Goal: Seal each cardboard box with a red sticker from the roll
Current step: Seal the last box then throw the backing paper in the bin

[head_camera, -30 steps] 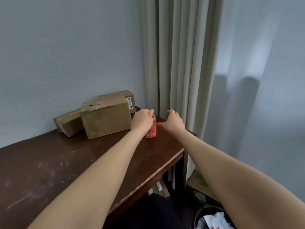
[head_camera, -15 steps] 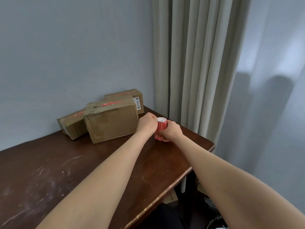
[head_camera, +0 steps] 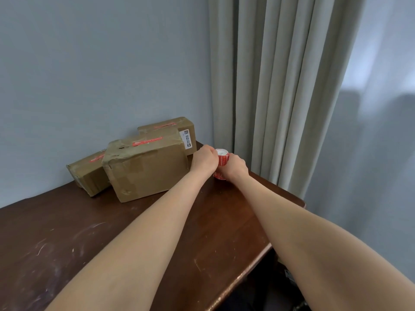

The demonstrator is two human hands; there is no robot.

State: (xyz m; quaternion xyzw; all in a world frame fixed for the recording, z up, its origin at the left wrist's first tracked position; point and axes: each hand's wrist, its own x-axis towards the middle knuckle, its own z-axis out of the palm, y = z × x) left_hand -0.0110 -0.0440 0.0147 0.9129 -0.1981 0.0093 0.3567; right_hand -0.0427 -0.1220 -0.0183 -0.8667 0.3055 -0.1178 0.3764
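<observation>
A red sticker roll (head_camera: 222, 158) with a white core stands upright on the dark wooden table (head_camera: 112, 232), near its far right corner. My left hand (head_camera: 203, 161) and my right hand (head_camera: 233, 168) both grip it, one on each side. Three cardboard boxes lie just left of the roll by the wall: a large front box (head_camera: 146, 167), a small tilted box (head_camera: 87, 173) at the left, and a back box (head_camera: 177, 129) with a white label. Each shows a red sticker strip on top.
A pale grey wall rises behind the boxes. Beige curtains (head_camera: 269, 86) hang right behind the table's far corner. The table's right edge (head_camera: 258, 261) runs diagonally, with dark floor space below it.
My right hand came in from beside the roll and closed round it. The view shifted up and left, bringing the boxes and roll lower in frame.
</observation>
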